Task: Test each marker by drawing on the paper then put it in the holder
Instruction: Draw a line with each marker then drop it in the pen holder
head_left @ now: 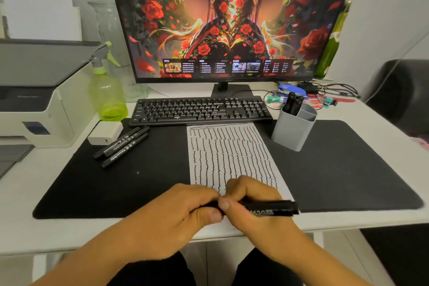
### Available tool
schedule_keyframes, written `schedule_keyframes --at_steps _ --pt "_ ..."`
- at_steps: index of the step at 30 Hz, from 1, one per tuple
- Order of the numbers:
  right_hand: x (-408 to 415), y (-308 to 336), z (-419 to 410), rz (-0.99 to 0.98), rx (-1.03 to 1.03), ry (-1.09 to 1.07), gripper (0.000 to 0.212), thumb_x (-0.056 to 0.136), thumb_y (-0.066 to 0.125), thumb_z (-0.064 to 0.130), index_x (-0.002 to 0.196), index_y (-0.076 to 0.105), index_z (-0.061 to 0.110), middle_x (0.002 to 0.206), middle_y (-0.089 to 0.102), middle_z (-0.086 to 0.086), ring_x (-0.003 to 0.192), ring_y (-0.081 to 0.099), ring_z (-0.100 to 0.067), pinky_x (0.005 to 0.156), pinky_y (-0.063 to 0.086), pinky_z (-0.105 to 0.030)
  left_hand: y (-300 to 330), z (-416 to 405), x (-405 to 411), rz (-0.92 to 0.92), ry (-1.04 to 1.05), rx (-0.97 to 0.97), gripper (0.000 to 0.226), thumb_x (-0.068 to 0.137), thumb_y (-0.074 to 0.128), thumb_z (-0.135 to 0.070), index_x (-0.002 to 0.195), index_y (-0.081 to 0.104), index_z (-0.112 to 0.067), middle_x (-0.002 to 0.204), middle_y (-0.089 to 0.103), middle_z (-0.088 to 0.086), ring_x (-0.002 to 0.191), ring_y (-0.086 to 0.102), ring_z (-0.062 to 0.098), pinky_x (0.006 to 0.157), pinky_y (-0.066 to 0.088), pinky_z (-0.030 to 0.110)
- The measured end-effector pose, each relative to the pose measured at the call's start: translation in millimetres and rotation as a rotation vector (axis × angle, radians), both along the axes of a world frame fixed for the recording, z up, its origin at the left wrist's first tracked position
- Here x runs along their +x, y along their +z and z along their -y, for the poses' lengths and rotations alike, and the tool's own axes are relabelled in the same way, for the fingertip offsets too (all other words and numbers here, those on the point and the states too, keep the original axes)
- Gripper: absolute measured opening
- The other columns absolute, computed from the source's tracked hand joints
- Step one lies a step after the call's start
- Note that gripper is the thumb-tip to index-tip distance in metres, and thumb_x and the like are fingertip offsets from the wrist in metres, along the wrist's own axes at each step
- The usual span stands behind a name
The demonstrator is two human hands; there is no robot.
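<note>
Both hands grip one black marker [267, 208] lying level above the near end of the paper [228, 153]. My left hand [183, 211] closes on its left end, the cap side, mostly hidden in my fingers. My right hand [250, 199] pinches the barrel, whose right end sticks out past my palm. The white paper is covered with rows of black wavy lines. Three more black markers [123, 144] lie side by side on the mat at the left. A grey holder [293, 127] to the right of the paper contains two black markers [293, 102].
A black desk mat [336, 165] covers the white desk. A black keyboard [199, 110] and monitor [227, 18] stand behind the paper. A green spray bottle [108, 90], white charger [105, 133] and printer [34, 90] sit at the left. Cables and clutter [325, 95] lie behind the holder.
</note>
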State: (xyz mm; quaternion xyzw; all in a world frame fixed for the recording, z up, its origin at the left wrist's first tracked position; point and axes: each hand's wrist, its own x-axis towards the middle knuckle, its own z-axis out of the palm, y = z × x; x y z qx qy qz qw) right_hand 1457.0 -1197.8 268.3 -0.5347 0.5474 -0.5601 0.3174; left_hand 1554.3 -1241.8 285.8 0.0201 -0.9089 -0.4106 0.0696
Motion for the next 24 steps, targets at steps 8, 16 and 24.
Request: schedule_keyframes --at_steps 8,16,24 --pt "-78.3 20.0 -109.8 -0.152 0.054 -0.122 0.027 0.089 0.069 0.042 0.114 0.071 0.035 0.097 0.076 0.007 0.086 0.071 -0.012 0.075 0.054 -0.021 24.7 39.7 1.6 -0.148 0.122 -0.558 0.038 0.092 0.031 -0.063 0.108 0.058 -0.041 0.085 0.051 -0.028 0.089 0.049 -0.003 0.077 0.039 0.013" --pt "-97.7 40.8 -100.3 -0.733 0.053 -0.181 0.017 0.099 0.053 0.047 0.108 0.064 0.037 0.097 0.062 0.016 0.087 0.058 -0.005 0.07 0.052 -0.022 55.5 25.7 -19.1 -0.236 0.251 -0.654 0.065 0.081 0.042 -0.071 0.141 0.03 -0.048 0.093 0.044 -0.042 0.095 0.045 -0.016 0.062 0.038 0.007" --pt "-219.4 67.4 -87.4 -0.407 -0.049 -1.041 0.014 0.099 0.062 0.029 0.107 0.062 0.018 0.088 0.064 0.008 0.078 0.061 -0.003 0.059 0.042 -0.008 -1.0 136.2 19.7 0.118 0.91 -0.654 0.047 0.079 0.068 -0.043 0.12 0.061 -0.02 0.096 0.065 0.0 0.085 0.059 0.019 0.074 0.052 0.039"
